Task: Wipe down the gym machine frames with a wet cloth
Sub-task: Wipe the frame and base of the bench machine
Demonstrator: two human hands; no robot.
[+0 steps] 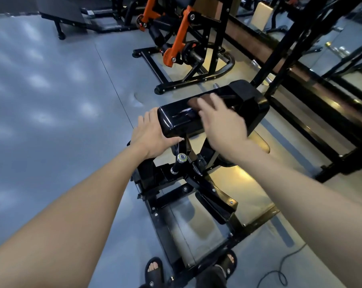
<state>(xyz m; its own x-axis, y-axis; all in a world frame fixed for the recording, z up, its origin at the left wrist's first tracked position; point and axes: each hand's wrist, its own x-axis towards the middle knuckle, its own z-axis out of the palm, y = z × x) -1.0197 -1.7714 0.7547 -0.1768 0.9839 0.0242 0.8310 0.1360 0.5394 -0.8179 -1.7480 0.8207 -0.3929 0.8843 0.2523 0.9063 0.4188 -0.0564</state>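
A glossy black pad (pixel 244 100) tops a black gym machine frame (pixel 176 196) in the middle of the view. My left hand (pixel 151 134) grips the pad's near left end, thumb curled under its edge. My right hand (pixel 223 121) lies flat on the pad's top, blurred by motion, and presses a dark brown cloth (pixel 194 101) against it. Only the cloth's far edge shows beyond my fingers. A chrome-tipped knob (pixel 181 159) sticks out of the frame below the pad.
An orange and black machine (pixel 180 40) stands behind on the floor. A tall black rack (pixel 290 65) runs along the right. A black cable (pixel 279 271) lies on the floor at lower right. My sandalled feet (pixel 155 271) stand by the frame's base.
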